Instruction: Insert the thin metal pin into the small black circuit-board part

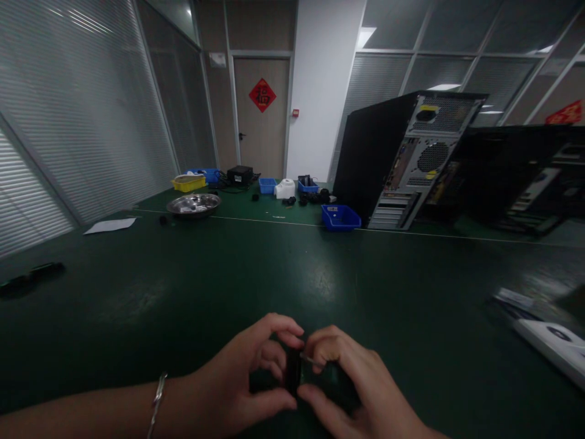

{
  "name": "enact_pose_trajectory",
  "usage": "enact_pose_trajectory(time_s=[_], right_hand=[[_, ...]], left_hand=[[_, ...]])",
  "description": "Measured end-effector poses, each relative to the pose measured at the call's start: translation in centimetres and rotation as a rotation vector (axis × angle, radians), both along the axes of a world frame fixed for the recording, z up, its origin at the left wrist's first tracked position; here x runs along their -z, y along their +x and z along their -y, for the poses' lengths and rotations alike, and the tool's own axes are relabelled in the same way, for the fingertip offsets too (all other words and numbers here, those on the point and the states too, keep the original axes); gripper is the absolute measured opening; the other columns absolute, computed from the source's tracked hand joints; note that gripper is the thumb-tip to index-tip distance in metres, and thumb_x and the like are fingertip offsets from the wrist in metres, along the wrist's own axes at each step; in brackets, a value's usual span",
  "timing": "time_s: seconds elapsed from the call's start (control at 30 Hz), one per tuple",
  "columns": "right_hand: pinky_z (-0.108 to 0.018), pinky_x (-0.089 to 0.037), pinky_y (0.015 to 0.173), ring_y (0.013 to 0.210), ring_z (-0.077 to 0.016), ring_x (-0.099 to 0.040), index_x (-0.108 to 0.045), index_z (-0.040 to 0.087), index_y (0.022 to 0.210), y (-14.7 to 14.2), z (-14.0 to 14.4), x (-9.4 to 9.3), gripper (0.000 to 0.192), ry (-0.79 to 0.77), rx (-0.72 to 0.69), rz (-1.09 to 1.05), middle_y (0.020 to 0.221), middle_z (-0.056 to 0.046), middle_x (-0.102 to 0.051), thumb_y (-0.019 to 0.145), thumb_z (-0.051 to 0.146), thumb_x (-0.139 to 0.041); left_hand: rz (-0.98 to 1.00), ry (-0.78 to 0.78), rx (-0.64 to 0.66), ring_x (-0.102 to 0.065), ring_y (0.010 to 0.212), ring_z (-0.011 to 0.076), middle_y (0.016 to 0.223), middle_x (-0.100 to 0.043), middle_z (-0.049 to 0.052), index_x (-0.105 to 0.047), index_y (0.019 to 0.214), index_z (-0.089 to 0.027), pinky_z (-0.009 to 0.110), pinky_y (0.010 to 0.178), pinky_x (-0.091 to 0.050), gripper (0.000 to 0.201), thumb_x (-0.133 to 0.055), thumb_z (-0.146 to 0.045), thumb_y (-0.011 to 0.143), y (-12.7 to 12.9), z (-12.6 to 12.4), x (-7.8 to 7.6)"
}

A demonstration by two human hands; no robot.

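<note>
Both my hands meet low in the middle of the view, just above the dark green table (pixel 292 274). Between them stands a small black part (pixel 293 370), narrow and upright, with a thin light strip at its top. My left hand (pixel 247 378) pinches its left side between thumb and fingers; a silver bracelet circles that wrist. My right hand (pixel 351 384) grips its right side, fingers curled over it. Most of the part is hidden by my fingers.
A black computer tower (pixel 402 158) stands at the back right, a second dark case (pixel 516 177) beside it. Blue bins (pixel 340 217), a yellow bin (pixel 189 182), a metal bowl (pixel 194 205) and a white paper (pixel 109 225) lie farther back. White flat devices (pixel 553 344) lie right.
</note>
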State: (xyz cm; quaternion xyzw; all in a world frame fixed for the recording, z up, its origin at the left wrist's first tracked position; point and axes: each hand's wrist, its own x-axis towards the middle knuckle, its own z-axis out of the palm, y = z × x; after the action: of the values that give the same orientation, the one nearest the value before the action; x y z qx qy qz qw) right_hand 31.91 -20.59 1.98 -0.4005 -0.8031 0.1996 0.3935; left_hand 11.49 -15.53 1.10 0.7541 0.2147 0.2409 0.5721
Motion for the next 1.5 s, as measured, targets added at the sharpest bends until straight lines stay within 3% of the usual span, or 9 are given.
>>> enact_pose_trajectory(time_s=[0.47, 0.67, 0.87, 1.03, 1.13, 1.33, 1.5], right_hand=[[-0.022, -0.049, 0.064, 0.079, -0.0156, -0.062, -0.048, 0.022, 0.085, -0.2, 0.0, 0.1, 0.013, 0.082, -0.027, 0.125, 0.085, -0.003, -0.064, 0.081, 0.017, -0.059], [-0.022, -0.049, 0.064, 0.076, -0.0149, -0.061, -0.048, 0.022, 0.087, -0.3, -0.1, 0.2, 0.013, 0.088, -0.009, 0.173, 0.084, -0.003, -0.063, 0.081, 0.017, -0.057], [-0.021, -0.048, 0.062, 0.075, -0.0142, -0.06, -0.049, 0.022, 0.089, -0.5, -0.1, 0.6, 0.008, 0.153, -0.02, 0.174, 0.084, -0.003, -0.062, 0.084, 0.018, -0.054], [-0.021, -0.048, 0.059, 0.07, -0.0139, -0.059, -0.05, 0.021, 0.089, -0.8, -0.2, 0.7, 0.003, 0.225, -0.01, 0.232, 0.081, -0.003, -0.062, 0.087, 0.02, -0.051], [-0.019, -0.047, 0.056, 0.067, -0.0133, -0.059, -0.05, 0.02, 0.088, -0.8, -0.1, 0.5, 0.002, 0.243, -0.019, 0.253, 0.08, -0.003, -0.062, 0.086, 0.021, -0.052], [-0.02, -0.05, 0.061, 0.076, -0.0142, -0.062, -0.052, 0.021, 0.094, -0.2, 0.4, -0.1, 0.011, 0.188, -0.019, 0.205, 0.1, -0.008, -0.059, 0.084, 0.017, -0.053], [-0.021, -0.05, 0.057, 0.069, -0.0136, -0.061, -0.054, 0.02, 0.092, 0.1, 0.5, -0.3, 0.012, 0.08, -0.021, 0.193, 0.098, -0.008, -0.058, 0.081, 0.013, -0.052]], left_hand=[[-0.007, 0.046, 0.029, -0.057, 0.098, 0.0183, 0.113, -0.05, 0.006, -0.034, 0.126, -0.03, 0.033, 0.086, -0.049, 0.062, -0.066, -0.013, 0.075, -0.2, 0.1, 0.1], [0.055, -0.28, 0.003, -0.062, 0.083, 0.0121, 0.109, -0.051, 0.005, -0.037, 0.123, -0.026, 0.026, 0.072, -0.049, 0.05, -0.06, -0.014, 0.08, 0.6, -0.4, -0.1], [0.065, -0.554, 0.005, -0.062, 0.078, 0.0105, 0.107, -0.058, 0.006, -0.053, 0.102, -0.016, 0.023, 0.068, -0.045, 0.035, -0.071, -0.014, 0.071, 1.0, -1.5, 0.7], [0.063, -0.627, 0.148, -0.061, 0.092, 0.0151, 0.102, -0.063, 0.006, -0.061, 0.098, -0.013, 0.029, 0.082, -0.044, 0.03, -0.072, -0.015, 0.07, 1.1, -1.9, -0.1], [0.02, -0.612, 0.16, -0.061, 0.091, 0.0146, 0.093, -0.065, 0.003, -0.06, 0.097, -0.014, 0.029, 0.082, -0.043, 0.028, -0.071, -0.018, 0.071, 1.1, -1.6, -0.4], [0.067, -0.472, 0.008, -0.061, 0.086, 0.0153, 0.096, -0.065, 0.007, -0.057, 0.101, -0.012, 0.03, 0.078, -0.045, 0.022, -0.06, -0.025, 0.083, 0.8, -2.7, -1.3], [0.246, -0.341, -0.502, -0.06, 0.09, 0.017, 0.104, -0.064, 0.012, -0.058, 0.105, -0.009, 0.03, 0.084, -0.047, 0.022, -0.054, -0.02, 0.087, -2.9, -8.8, -1.4]])
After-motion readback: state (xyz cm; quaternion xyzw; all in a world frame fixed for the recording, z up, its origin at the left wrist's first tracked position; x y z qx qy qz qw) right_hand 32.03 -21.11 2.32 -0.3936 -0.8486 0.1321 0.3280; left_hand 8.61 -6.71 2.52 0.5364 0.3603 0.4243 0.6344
